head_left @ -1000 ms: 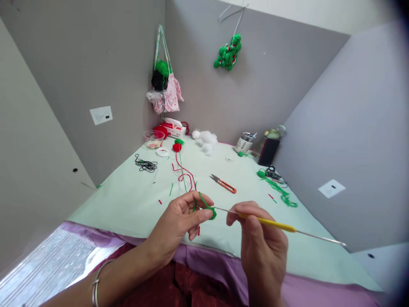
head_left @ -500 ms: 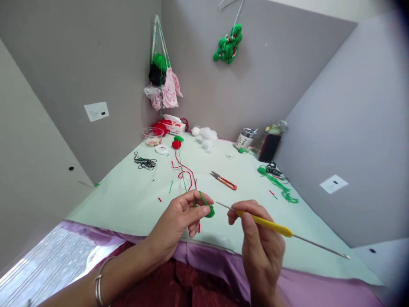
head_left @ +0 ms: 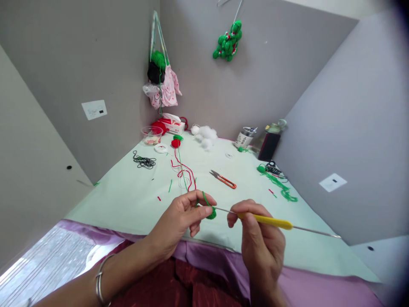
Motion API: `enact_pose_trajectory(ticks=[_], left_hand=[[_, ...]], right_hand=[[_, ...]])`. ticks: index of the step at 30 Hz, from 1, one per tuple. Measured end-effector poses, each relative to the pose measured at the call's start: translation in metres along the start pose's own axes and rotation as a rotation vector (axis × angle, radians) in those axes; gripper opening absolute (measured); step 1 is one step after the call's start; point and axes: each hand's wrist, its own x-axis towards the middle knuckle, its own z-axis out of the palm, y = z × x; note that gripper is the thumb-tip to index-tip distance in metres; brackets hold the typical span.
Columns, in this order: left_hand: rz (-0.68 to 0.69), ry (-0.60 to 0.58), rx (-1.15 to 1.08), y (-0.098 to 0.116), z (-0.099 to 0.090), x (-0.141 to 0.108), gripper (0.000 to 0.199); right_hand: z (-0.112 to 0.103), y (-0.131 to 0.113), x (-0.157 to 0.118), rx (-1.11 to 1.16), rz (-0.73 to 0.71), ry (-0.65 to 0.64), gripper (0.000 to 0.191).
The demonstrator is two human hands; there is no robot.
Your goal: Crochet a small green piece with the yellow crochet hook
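Observation:
Between the thumb and fingers of my left hand (head_left: 182, 215) is a small green crochet piece (head_left: 211, 212), with green yarn looped over the index finger. My right hand (head_left: 260, 238) grips the yellow handle of a crochet hook (head_left: 271, 221). The hook's thin metal tip meets the green piece near my left thumb; whether it passes through a stitch is too small to tell. A green strand (head_left: 181, 164) runs from the small balls at the back toward my left hand.
Orange snips (head_left: 226, 181) lie beyond my hands on the pale green tabletop (head_left: 128, 200). Red yarn (head_left: 191, 172) and black cord (head_left: 144, 162) are on the left. White stuffing (head_left: 206, 135), a can (head_left: 245, 137) and a phone (head_left: 269, 146) stand farther back; green strands (head_left: 281, 187) lie right.
The hook's tip has moved left and slightly down to the green piece, from a small gap away. Its rear end has tilted upward.

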Motion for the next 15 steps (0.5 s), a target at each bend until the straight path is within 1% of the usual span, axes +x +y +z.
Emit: enact_pose_trajectory(ticks=[4,9,15], left_hand=[[-0.004,-0.008,0.005,0.0000,-0.0007,0.0000,0.018],[0.005,0.004,0.020,0.0004,-0.0008,0.0007,0.018],[0.004,-0.005,0.021,0.0006,0.0000,0.0020,0.020]], right_hand=[[-0.0012,0.0005,-0.0002,-0.001,0.002,-0.006,0.021],[-0.0013,-0.0012,-0.0005,0.007,-0.011,0.023,0.020],[-0.0008,-0.0016,0.0001,-0.034,-0.015,-0.004,0.021]])
